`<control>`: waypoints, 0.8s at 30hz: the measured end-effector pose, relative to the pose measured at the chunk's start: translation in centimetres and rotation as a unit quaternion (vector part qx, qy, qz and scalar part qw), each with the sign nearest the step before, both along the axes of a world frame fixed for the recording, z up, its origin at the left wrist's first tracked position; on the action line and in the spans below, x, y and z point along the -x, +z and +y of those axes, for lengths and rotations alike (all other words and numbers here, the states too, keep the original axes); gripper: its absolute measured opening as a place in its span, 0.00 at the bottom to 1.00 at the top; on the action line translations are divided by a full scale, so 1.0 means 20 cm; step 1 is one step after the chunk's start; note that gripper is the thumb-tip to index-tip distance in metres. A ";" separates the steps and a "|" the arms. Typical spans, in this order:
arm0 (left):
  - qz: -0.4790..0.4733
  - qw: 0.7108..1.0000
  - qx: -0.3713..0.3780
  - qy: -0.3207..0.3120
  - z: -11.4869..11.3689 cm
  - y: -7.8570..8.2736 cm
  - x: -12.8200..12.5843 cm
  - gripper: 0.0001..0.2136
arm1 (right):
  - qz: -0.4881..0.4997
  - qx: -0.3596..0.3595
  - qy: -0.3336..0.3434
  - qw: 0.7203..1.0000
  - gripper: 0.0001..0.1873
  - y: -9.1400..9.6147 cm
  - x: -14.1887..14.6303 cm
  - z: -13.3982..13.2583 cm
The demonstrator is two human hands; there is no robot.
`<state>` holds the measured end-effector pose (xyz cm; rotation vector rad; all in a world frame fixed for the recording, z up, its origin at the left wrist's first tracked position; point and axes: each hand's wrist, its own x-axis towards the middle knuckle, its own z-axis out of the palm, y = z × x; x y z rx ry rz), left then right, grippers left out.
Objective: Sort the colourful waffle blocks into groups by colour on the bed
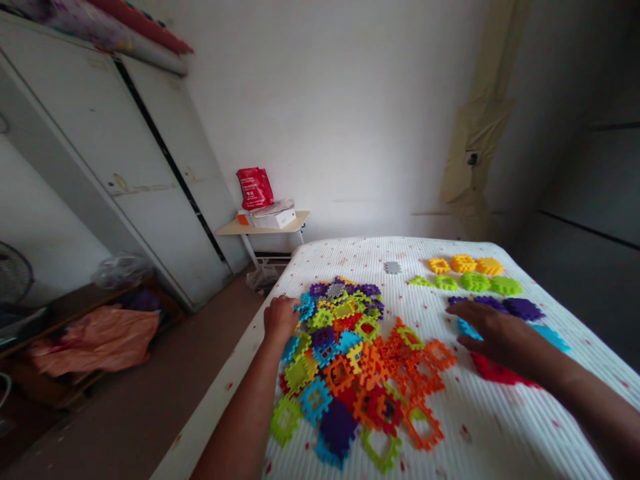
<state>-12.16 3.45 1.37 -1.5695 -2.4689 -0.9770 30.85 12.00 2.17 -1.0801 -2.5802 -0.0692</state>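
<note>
A heap of interlocking plastic tiles [340,373] in orange, purple, green, blue and red lies on the bed. My left hand [281,317] is at the heap's far left edge, its fingers curled against a blue tile [306,305]; the fingertips are partly hidden. To the right, my right hand [493,330] hovers low over sorted tiles, thumb and fingers apart. Beneath and beside it show a light blue tile [468,328], purple tiles [523,309] and red tiles [493,370]. Further back run a row of green tiles [475,281] and a row of yellow tiles [463,263].
A single grey tile [393,267] lies apart near the bed's far end. The bed [360,250] has a white ribbed cover. Beyond it stands a small table [233,229] with a red bag [255,188] and a white box [275,217]. Cabinets [145,147] line the left.
</note>
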 end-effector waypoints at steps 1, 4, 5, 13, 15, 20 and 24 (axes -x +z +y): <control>-0.020 1.000 -0.010 -0.001 0.01 0.00 -0.01 0.16 | 0.001 -0.002 0.011 1.000 0.22 0.00 0.03 -0.04; -0.094 0.994 -0.048 -0.006 0.01 0.02 -0.01 0.16 | -0.002 0.002 0.036 0.999 0.19 0.00 0.10 -0.14; -0.117 0.991 -0.060 -0.008 0.00 0.03 -0.01 0.16 | -0.003 0.004 0.044 0.999 0.18 0.00 0.12 -0.16; -0.386 0.904 -0.171 -0.061 -0.07 0.08 -0.15 0.20 | 0.067 -0.011 0.111 0.992 0.13 0.06 0.32 -0.26; -0.507 0.835 -0.198 -0.079 -0.11 0.07 -0.28 0.19 | 0.115 -0.016 0.112 0.987 0.15 0.08 0.39 -0.31; -0.597 0.788 -0.128 -0.080 -0.20 0.01 -0.56 0.19 | 0.122 -0.014 0.092 0.988 0.31 0.11 0.56 -0.43; -0.610 0.781 -0.080 -0.106 -0.22 -0.06 -0.67 0.18 | 0.042 -0.026 0.050 0.998 0.28 0.12 0.62 -0.47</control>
